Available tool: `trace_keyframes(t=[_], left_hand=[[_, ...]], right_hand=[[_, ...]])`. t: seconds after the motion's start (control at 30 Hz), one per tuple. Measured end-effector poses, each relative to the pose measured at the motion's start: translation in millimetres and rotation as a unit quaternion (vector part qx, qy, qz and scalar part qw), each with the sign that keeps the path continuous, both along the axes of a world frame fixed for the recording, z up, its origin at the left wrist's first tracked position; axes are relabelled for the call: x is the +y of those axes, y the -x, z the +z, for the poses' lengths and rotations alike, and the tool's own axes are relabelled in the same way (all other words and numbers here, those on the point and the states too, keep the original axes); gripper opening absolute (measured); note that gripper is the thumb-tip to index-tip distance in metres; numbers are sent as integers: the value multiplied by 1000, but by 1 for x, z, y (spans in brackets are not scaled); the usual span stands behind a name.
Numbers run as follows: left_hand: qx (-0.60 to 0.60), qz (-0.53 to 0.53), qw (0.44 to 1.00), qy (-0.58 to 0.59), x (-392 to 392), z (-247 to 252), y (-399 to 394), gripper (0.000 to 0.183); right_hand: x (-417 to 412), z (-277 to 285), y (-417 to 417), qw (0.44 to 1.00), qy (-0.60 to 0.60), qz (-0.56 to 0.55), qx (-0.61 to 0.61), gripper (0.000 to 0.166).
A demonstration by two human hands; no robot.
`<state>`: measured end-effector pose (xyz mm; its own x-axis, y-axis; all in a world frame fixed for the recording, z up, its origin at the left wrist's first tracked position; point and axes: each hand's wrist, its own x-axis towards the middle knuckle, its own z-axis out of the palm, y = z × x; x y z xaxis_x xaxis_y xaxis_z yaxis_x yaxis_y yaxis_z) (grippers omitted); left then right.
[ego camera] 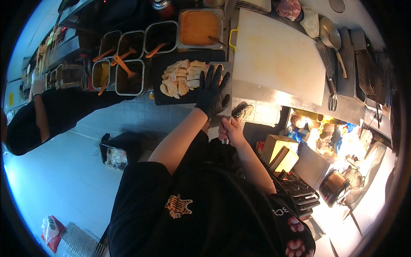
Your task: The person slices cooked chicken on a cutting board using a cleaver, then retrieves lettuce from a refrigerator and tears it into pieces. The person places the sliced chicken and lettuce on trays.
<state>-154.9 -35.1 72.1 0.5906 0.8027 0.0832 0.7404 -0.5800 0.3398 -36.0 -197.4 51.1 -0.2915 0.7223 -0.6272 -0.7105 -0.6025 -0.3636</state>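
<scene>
My left hand (212, 91), in a black glove, lies with spread fingers over the flat blade of a metal cleaver (226, 86) and the right end of some cut pieces of pale cooked meat (183, 77), which look like chicken. Bare of any glove, my right hand (231, 131) grips the cleaver's handle below the blade. The meat rests in rows on a black cutting board (160, 96). What lies under the left palm is hidden.
Metal containers (130, 77) with orange-handled spoons and a tray of orange sauce (199, 27) stand behind the board. A white cutting board (276, 54) lies to the right, beside scissors (332, 96) and a strainer (330, 32). At far left is another person (57, 112).
</scene>
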Motion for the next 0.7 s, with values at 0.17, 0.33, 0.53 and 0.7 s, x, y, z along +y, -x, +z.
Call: trace_keyframes(t=[0.17,0.33,0.53,0.7], left_hand=[[11,-10,1000,16,4,-17,-1,79],[-11,3,1000,14,1,-23,-8,78],[-49,46,998,17,-4,-7,-16,75],[-51,115,992,19,-13,-2,-28,75]], right_hand=[[4,-5,-7,1000,2,10,14,17],[4,-7,-18,1000,17,20,11,18],[11,-1,-42,998,7,67,4,18],[22,0,-73,991,1,132,5,18]])
